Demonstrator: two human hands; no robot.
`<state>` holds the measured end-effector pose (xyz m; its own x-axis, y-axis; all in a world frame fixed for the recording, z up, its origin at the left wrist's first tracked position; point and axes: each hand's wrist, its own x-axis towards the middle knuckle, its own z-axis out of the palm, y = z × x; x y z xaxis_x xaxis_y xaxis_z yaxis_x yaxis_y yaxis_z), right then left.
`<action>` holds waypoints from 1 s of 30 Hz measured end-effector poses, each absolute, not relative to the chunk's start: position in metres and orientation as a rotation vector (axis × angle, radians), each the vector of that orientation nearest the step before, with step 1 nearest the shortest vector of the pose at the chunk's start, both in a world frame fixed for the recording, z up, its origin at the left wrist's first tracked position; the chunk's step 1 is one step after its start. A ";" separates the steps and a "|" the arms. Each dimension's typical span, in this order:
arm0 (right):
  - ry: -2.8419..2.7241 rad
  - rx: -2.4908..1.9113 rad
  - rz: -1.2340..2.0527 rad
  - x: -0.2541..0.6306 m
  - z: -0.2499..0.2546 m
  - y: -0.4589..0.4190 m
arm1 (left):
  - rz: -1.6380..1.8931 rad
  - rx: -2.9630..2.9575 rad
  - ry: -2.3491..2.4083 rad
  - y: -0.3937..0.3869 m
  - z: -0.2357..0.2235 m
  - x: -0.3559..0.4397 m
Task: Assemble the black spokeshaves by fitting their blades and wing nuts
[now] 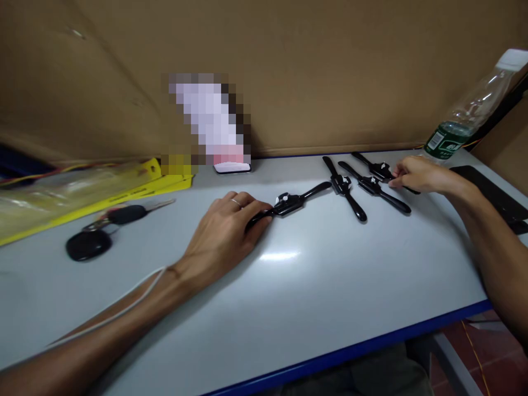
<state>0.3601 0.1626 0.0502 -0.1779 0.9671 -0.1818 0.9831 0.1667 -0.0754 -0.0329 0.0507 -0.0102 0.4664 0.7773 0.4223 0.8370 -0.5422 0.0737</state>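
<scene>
In the middle of the table, my left hand (229, 223) is closed round one handle of a black spokeshave (289, 204). The tool's other handle points to the right. My right hand (421, 175) reaches in from the right, its fingers bent and closed at a second black spokeshave (383, 169) at the back. That tool's near handle is partly hidden under the hand. Between the two hands lie two more, a crossed-looking spokeshave (343, 187) tilted steeply and another spokeshave (373, 186) slanting beside it. Small pale adjusting nuts show on their bodies.
A phone (233, 166), mostly blurred out, leans on the cardboard wall (330, 71). Left lie keys (127, 214) with a black fob and yellow-edged plastic packaging (91, 192). A water bottle (449, 137) and a dark flat object (490, 190) are at the right. The table's blue edge (350, 352) runs in front.
</scene>
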 end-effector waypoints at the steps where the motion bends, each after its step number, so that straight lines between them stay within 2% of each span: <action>1: 2.351 1.958 -0.254 0.359 0.053 0.160 | -0.646 -2.545 -1.438 0.051 -0.010 -0.032; 5: 2.512 1.902 -0.253 0.344 0.070 0.138 | -0.787 -2.474 -1.487 0.041 -0.001 -0.024; 10: 2.764 1.292 -0.743 0.305 0.075 0.092 | -1.056 -2.501 -1.288 0.023 0.009 -0.011; 12: 2.763 1.064 -0.811 0.288 0.071 0.073 | -0.993 -2.631 -1.086 0.016 0.009 -0.006; 18: 2.671 0.965 -0.813 0.265 0.064 0.039 | -0.697 -2.878 -0.873 0.003 0.007 0.002; 21: 2.727 0.995 -0.704 0.266 0.066 0.036 | -0.578 -2.932 -0.913 0.002 0.006 0.003; 25: 2.923 1.082 -0.367 0.260 0.062 0.034 | -0.512 -2.959 -0.967 0.003 0.004 0.003; 30: 3.137 0.941 -0.151 0.246 0.049 0.021 | -0.524 -2.965 -0.873 0.002 0.004 0.005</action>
